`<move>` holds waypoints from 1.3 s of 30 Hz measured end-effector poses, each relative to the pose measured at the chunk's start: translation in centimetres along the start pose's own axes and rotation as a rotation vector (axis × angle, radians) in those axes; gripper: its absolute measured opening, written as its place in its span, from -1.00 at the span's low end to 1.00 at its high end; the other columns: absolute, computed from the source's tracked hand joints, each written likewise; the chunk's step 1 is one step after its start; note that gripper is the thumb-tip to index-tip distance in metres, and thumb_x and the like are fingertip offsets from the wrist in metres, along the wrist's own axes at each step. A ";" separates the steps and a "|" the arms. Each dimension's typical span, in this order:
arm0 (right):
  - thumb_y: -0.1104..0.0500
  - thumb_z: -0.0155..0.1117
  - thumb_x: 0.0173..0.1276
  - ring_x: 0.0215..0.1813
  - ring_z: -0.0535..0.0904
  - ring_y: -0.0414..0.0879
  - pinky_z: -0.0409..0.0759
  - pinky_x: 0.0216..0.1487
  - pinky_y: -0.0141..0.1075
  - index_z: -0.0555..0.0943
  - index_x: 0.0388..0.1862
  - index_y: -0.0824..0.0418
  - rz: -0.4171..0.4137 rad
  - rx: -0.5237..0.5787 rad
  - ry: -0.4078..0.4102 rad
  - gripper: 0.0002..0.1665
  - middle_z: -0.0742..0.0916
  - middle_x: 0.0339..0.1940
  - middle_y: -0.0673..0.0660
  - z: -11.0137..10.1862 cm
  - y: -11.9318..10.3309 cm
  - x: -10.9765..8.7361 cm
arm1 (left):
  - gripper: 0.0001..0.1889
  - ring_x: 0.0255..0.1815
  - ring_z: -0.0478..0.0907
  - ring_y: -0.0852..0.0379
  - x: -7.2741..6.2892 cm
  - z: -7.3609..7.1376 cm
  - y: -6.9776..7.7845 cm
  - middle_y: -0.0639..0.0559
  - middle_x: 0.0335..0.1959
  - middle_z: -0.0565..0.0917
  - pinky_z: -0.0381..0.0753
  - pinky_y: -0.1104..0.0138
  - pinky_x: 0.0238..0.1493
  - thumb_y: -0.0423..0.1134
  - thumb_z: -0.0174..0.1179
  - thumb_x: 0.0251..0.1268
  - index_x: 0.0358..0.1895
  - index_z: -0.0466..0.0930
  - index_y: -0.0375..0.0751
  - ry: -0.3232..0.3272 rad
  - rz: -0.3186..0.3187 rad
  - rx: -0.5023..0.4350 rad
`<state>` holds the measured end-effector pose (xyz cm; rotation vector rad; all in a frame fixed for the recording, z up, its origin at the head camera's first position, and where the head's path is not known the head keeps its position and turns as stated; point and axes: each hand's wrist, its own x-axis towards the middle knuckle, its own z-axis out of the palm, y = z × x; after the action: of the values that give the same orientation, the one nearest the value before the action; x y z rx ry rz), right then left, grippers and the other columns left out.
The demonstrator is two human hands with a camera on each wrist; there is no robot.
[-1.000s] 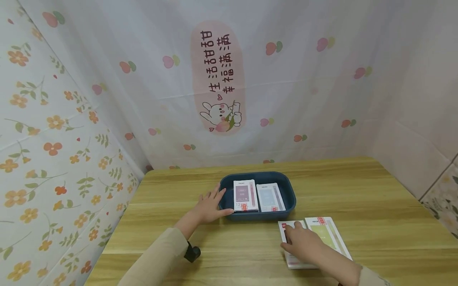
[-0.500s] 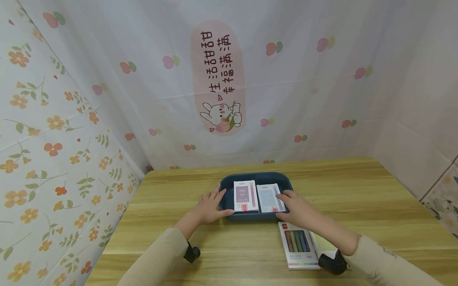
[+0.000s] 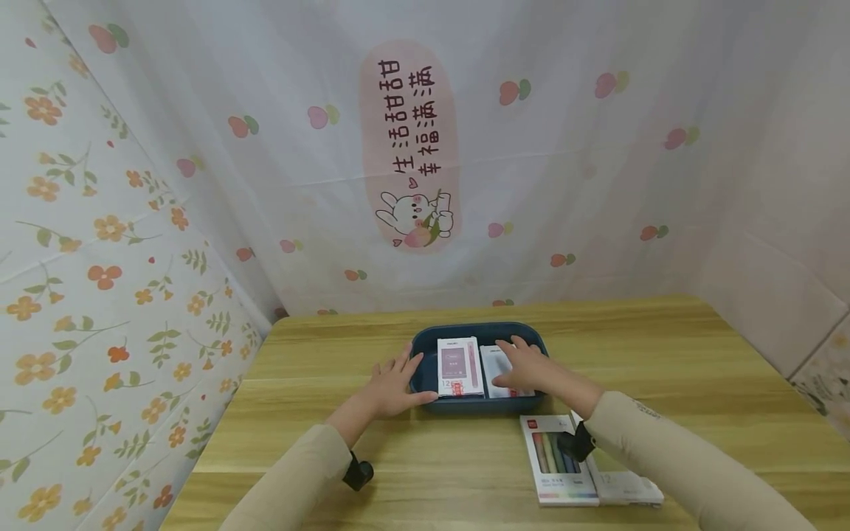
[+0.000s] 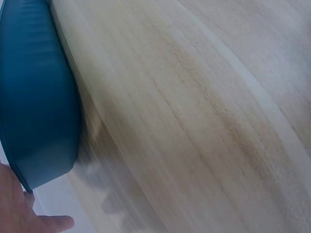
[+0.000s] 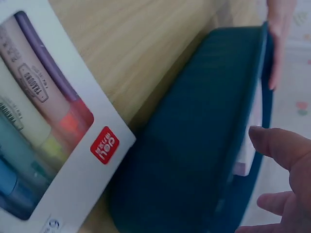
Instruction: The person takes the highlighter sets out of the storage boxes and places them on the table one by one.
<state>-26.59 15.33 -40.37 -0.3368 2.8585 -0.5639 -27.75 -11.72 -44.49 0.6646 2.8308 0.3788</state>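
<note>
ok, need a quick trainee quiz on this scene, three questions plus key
1. How many boxes show face-up in the blue bin?
2. True or false: the right hand is at the bin's left end.
3. What shows through the windowed box outside the bin?
A) scissors
B) coloured pens
C) batteries

Key:
1. Two: the purple-labelled box and the pale box.
2. False; the left hand is there.
3. B

White boxes in blue bin
</note>
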 end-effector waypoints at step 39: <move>-0.02 0.36 0.07 0.11 0.34 0.35 0.28 0.13 0.21 0.30 0.31 0.26 0.104 -0.062 -0.136 -0.14 0.23 0.33 0.45 2.0 0.2 3.1 | -0.05 0.37 0.05 -0.33 0.0 0.2 -0.1 -0.11 0.49 -0.19 -0.10 -0.30 0.23 0.47 -0.17 0.09 0.45 -0.07 -0.05 0.008 0.002 0.010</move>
<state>-29.06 13.98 -42.75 -0.2254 2.7473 -0.4165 -27.69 -11.73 -44.72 0.6698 2.8416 0.3693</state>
